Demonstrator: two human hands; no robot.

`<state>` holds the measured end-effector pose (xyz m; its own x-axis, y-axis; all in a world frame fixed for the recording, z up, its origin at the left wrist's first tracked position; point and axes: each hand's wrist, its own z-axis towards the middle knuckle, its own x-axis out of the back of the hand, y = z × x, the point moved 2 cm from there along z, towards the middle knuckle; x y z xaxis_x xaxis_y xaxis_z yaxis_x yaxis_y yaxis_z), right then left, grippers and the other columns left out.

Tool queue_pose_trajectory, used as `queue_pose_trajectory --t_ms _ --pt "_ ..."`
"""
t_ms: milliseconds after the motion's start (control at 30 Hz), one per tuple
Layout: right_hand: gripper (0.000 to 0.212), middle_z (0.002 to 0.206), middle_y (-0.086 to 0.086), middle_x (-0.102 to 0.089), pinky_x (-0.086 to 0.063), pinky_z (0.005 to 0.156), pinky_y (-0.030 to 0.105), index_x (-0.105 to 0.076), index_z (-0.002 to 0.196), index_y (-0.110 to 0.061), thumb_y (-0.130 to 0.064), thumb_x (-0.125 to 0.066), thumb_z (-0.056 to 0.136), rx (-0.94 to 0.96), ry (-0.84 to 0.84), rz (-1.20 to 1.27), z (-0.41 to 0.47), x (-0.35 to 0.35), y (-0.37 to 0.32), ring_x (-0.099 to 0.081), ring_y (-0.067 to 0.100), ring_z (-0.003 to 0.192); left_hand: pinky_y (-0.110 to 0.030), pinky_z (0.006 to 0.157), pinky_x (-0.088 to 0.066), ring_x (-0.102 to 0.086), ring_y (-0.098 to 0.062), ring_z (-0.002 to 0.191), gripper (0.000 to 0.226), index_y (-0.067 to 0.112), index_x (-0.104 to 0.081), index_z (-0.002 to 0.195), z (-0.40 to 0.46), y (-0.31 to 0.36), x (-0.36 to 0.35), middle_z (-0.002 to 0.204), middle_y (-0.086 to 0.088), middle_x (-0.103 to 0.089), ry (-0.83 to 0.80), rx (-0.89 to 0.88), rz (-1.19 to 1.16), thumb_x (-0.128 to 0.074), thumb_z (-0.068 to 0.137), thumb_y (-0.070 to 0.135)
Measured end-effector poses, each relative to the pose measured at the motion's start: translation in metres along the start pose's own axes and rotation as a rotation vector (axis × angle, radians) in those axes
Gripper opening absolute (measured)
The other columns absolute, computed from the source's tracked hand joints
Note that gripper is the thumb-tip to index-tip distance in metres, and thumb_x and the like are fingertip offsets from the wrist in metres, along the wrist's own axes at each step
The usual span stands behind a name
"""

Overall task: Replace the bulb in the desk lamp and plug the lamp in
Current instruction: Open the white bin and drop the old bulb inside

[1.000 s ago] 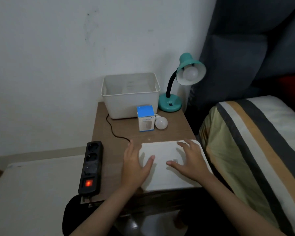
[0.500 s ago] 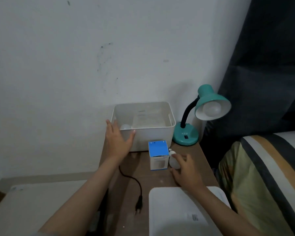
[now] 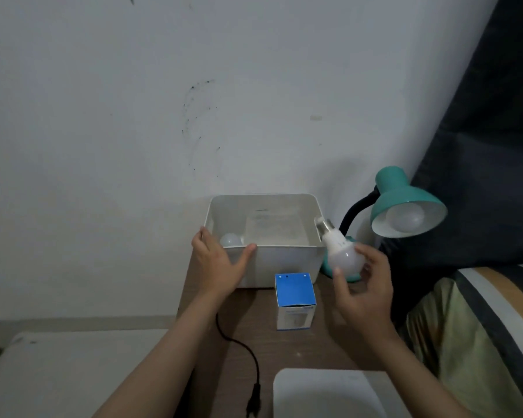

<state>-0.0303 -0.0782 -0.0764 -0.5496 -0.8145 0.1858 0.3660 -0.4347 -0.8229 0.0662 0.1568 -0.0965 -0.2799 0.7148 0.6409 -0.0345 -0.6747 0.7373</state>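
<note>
A teal desk lamp (image 3: pixel 405 203) stands at the back right of the wooden bedside table (image 3: pixel 323 345), with a white bulb (image 3: pixel 405 219) in its shade. My right hand (image 3: pixel 364 289) holds a second white bulb (image 3: pixel 341 250) in the air beside the white bin (image 3: pixel 284 263), metal base tilted up and left. My left hand (image 3: pixel 219 263) grips the bin's front left corner. A third bulb (image 3: pixel 230 240) lies inside the bin. The lamp's black cord (image 3: pixel 245 346) runs down the table to its unplugged plug (image 3: pixel 253 404).
A blue and white bulb box (image 3: pixel 295 300) stands in front of the bin. A white flat lid (image 3: pixel 326 393) lies at the table's near edge. A striped bed (image 3: pixel 477 333) is on the right, a dark curtain behind it, and a white surface lower left.
My right hand has lifted the bulb from the table beside the box into the air. My left hand stays on the bin's corner. The view has tilted upward.
</note>
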Motion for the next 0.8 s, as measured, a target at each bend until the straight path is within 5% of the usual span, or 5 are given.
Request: queue_pose_trajectory --t_ms 100,333,800 --pt "0.046 0.11 -0.005 -0.044 -0.049 0.081 0.023 -0.051 0.112 -0.031 -0.011 -0.073 0.077 0.039 -0.098 -0.071 0.047 -0.033 -0.009 -0.055 0.012 0.095 -0.05 0.106 -0.035 -0.025 -0.035 0.135 0.114 0.002 -0.001 0.145 0.001 -0.001 -0.001 0.146 -0.009 -0.008 0.003 0.005 -0.006 -0.058 0.071 0.069" --pt "0.044 0.121 0.007 -0.055 -0.045 0.08 0.028 -0.055 0.119 -0.018 -0.022 -0.067 0.077 -0.072 -0.536 -0.463 0.121 -0.114 0.023 -0.056 0.024 0.104 -0.051 0.104 -0.037 -0.029 -0.037 0.132 0.114 0.002 -0.005 0.144 0.001 -0.001 -0.002 0.144 -0.011 -0.013 0.025 0.018 -0.024 -0.062 0.07 0.065" --pt "0.058 0.141 0.011 -0.043 -0.037 0.103 0.033 -0.041 0.139 -0.021 -0.021 -0.062 0.085 -0.121 -0.61 -0.493 0.128 -0.118 0.027 -0.044 0.026 0.128 -0.048 0.107 -0.033 -0.026 -0.036 0.135 0.116 0.001 0.0 0.144 0.001 0.004 0.001 0.146 -0.015 -0.011 0.003 0.071 -0.021 -0.065 0.071 0.062"
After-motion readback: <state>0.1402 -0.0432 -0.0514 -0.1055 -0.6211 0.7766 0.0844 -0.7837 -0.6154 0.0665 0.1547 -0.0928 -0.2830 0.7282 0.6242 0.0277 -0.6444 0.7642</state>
